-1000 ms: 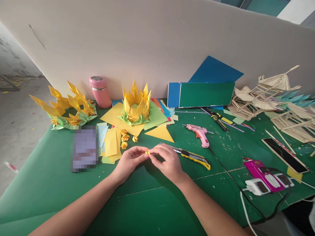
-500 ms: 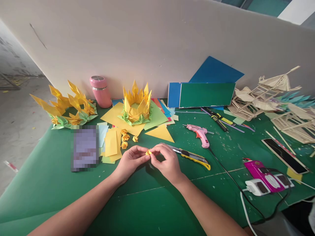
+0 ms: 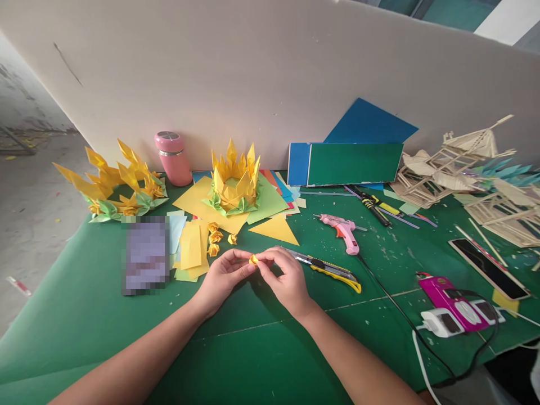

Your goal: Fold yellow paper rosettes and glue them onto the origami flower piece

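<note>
Between the fingertips of my left hand (image 3: 228, 275) and my right hand (image 3: 284, 275) is a small folded yellow paper piece (image 3: 253, 259). Both hands pinch it from either side, just above the green table, and the fingers hide part of it. Several small folded paper roses (image 3: 214, 235) lie beyond my left hand, beside a stack of yellow paper sheets (image 3: 191, 246). Close to my right hand, partly behind it, rests a utility knife (image 3: 333, 270) with a yellow edge and its blade out. A yellow paper crown (image 3: 233, 183) with green leaves stands further back.
Right of the hands lie a pink glue gun (image 3: 342, 232), a pink power strip (image 3: 459, 306) with cords, and a phone (image 3: 489, 269). Wooden stick models (image 3: 439, 163) stand at the back right. A pink flask (image 3: 174, 160) and a second paper crown (image 3: 120, 185) are at the left.
The fingers of both hands have shifted very slightly around the yellow paper piece. Everything else on the table stays in place.
</note>
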Available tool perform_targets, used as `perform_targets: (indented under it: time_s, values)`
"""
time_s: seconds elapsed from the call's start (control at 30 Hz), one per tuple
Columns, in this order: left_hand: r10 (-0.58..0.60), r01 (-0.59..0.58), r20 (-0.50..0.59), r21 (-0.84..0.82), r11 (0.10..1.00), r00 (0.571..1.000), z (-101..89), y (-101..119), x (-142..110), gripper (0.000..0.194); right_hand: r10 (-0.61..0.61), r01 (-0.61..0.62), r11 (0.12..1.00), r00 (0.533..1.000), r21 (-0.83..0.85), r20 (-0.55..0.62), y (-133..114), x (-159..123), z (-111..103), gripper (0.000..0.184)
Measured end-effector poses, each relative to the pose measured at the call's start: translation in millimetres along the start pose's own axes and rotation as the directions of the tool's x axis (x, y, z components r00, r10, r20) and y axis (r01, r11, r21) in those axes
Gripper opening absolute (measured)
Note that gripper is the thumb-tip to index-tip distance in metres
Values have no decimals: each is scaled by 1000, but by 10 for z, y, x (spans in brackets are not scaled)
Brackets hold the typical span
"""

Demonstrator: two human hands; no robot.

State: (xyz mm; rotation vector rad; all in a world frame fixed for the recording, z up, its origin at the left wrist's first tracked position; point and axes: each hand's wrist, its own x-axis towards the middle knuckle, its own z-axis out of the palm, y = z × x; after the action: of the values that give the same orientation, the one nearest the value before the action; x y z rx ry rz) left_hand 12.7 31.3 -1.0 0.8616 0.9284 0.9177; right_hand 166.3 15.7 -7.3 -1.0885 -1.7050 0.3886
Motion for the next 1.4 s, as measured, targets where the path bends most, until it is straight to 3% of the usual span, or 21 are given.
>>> perform_targets:
  time_s: [0.17,0.33,0.53,0.77,1.0,1.4]
  values:
    - [10,-10,-10,41,999,1000,10,0,-12,37,57,-57,997,998,48,0,16,0,-5,13]
    - [-9,9,-9,-42,999,1000,14,-9,-2,38,109,-109,988,994,109,4,31,-9,-2,8]
    - [4,-4,-8,-47,999,1000,20,-9,0,39,66,-68,994,997,88,30,50,-9,-22,5]
    - [23,-24,15,91,996,1000,27,-8,-4,37,22,-22,1000,999,-9,44,16,7,-34,11]
    - [61,-56,-23,160,985,998,7,-66,11,35,53,-50,998,996,-34,77,59,12,-57,11]
    - [88,-74,-65,189,979,994,18,-78,8,36,-29,36,993,998,-114,62,43,8,-48,12]
